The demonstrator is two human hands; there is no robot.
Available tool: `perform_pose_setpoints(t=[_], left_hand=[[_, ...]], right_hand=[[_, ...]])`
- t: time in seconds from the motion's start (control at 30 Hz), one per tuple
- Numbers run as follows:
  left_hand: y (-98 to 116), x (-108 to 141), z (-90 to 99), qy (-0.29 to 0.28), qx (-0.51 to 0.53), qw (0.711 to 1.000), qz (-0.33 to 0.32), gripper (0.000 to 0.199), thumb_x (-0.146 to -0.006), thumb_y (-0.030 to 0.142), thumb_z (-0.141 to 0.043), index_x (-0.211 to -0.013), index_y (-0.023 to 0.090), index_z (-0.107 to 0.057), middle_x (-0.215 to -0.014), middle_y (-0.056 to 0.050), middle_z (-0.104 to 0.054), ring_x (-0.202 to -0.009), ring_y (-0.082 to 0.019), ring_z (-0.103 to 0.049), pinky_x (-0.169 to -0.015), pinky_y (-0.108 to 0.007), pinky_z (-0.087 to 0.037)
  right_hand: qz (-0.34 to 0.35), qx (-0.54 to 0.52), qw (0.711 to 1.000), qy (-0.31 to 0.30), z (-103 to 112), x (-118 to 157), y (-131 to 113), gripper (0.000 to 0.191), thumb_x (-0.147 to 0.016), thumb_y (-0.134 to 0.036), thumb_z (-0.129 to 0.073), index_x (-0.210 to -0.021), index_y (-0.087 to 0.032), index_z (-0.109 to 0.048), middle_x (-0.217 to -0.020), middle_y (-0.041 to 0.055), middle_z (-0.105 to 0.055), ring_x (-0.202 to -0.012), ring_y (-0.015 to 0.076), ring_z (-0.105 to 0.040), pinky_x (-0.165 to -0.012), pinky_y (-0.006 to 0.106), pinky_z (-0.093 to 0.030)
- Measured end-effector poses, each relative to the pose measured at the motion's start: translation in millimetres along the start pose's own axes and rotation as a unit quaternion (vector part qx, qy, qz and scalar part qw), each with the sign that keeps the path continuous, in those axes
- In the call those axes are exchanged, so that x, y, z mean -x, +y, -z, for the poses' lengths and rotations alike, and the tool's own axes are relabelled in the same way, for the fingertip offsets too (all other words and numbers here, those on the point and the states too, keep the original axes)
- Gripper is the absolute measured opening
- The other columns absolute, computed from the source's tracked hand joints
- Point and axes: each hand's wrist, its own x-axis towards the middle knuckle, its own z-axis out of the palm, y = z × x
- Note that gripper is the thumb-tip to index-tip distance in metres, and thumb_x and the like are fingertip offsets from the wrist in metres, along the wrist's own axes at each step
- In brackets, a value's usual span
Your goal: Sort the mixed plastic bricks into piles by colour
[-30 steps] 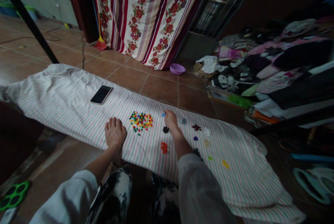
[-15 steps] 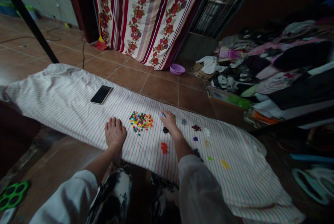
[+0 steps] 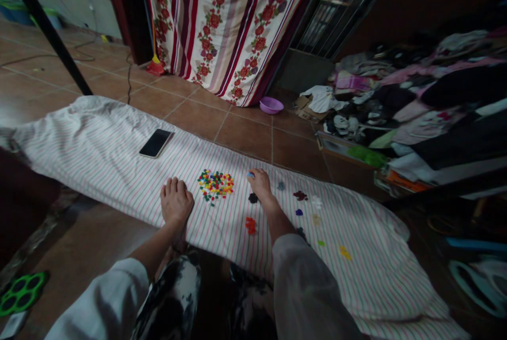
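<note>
My left hand lies flat on the striped cloth, fingers spread a little, left of a mixed pile of small coloured pieces. To the right of that pile, my right hand is closed, its fingertips at some small blue pieces. Just below it sits a black cluster, and nearer me an orange-red one. Beyond my right wrist are grey, dark brown, white, blue, beige, green and yellow pieces.
A phone lies on the cloth at the left. Past the far edge, a purple basin stands on the tiled floor by a floral curtain. Heaped clothes fill the right side. A black pole rises at the left.
The view has shifted slightly. My right hand stays at the blue pieces, its fingers moved only a little. My left hand rests as before.
</note>
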Motion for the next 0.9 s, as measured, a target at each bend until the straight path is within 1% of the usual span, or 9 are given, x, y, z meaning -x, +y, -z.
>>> perform_pose_setpoints(t=[0.17, 0.4, 0.5, 0.6, 0.67, 0.73, 0.9], left_hand=[[0, 1, 0.0, 0.0, -0.005, 1.0, -0.002, 0.032, -0.085, 0.023, -0.042, -0.108, 0.013, -0.061, -0.131, -0.018, -0.058, -0.13, -0.032, -0.045, -0.11, -0.048, -0.03], [-1, 1, -0.6, 0.006, -0.011, 1.0, -0.007, 0.032, -0.085, 0.022, -0.041, -0.108, 0.013, -0.061, -0.13, -0.017, -0.059, -0.129, -0.032, -0.046, -0.109, -0.047, -0.03], [-1, 1, -0.4, 0.004, -0.01, 1.0, -0.006, 0.033, -0.085, 0.022, -0.041, -0.109, 0.013, -0.061, -0.131, -0.017, -0.059, -0.13, -0.032, -0.046, -0.11, -0.047, -0.03], [-1, 0, -0.8, 0.0, -0.005, 1.0, -0.003, 0.034, -0.084, 0.022, -0.041, -0.11, 0.012, -0.061, -0.131, -0.018, -0.058, -0.131, -0.032, -0.045, -0.11, -0.048, -0.029], [-1, 0, -1.1, -0.003, -0.004, 1.0, -0.001, 0.034, -0.084, 0.022, -0.041, -0.111, 0.012, -0.061, -0.132, -0.018, -0.058, -0.131, -0.032, -0.044, -0.11, -0.048, -0.029], [-1, 0, -1.2, -0.005, -0.004, 1.0, 0.001, 0.034, -0.085, 0.023, -0.041, -0.111, 0.012, -0.061, -0.132, -0.018, -0.057, -0.131, -0.032, -0.044, -0.11, -0.048, -0.029], [-1, 0, -0.6, -0.008, -0.009, 1.0, -0.002, 0.033, -0.085, 0.022, -0.041, -0.109, 0.012, -0.061, -0.131, -0.018, -0.058, -0.131, -0.033, -0.045, -0.11, -0.048, -0.029]], right_hand=[[-0.002, 0.008, 1.0, -0.006, 1, 3, 0, 0.026, -0.081, -0.016, -0.059, -0.105, -0.017, -0.07, -0.105, 0.0103, -0.067, -0.1, 0.0204, -0.059, -0.09, 0.03, -0.042], [0.005, -0.01, 1.0, -0.009, 1, 4, -3, 0.027, -0.079, -0.009, -0.057, -0.103, -0.015, -0.069, -0.103, 0.0108, -0.067, -0.1, 0.0194, -0.059, -0.09, 0.028, -0.042], [0.005, -0.016, 1.0, 0.001, 2, 4, -4, 0.028, -0.079, -0.007, -0.054, -0.101, -0.015, -0.07, -0.102, 0.0107, -0.067, -0.099, 0.0201, -0.059, -0.09, 0.03, -0.044], [0.012, -0.02, 0.999, 0.024, 4, 6, -8, 0.029, -0.08, -0.007, -0.052, -0.101, -0.016, -0.07, -0.104, 0.0112, -0.066, -0.1, 0.0213, -0.058, -0.092, 0.032, -0.044], [0.026, -0.03, 0.999, 0.036, 4, 8, -16, 0.029, -0.081, -0.008, -0.051, -0.101, -0.016, -0.07, -0.106, 0.0115, -0.065, -0.102, 0.0215, -0.058, -0.094, 0.032, -0.044], [0.055, -0.051, 0.997, 0.032, 4, 8, -27, 0.027, -0.082, -0.01, -0.051, -0.1, -0.016, -0.071, -0.107, 0.0105, -0.065, -0.102, 0.0207, -0.057, -0.094, 0.032, -0.044], [0.135, -0.096, 0.986, -0.023, -5, 10, -74, 0.021, -0.087, -0.016, -0.053, -0.095, -0.019, -0.072, -0.097, 0.0063, -0.066, -0.095, 0.0177, -0.059, -0.092, 0.031, -0.045]])
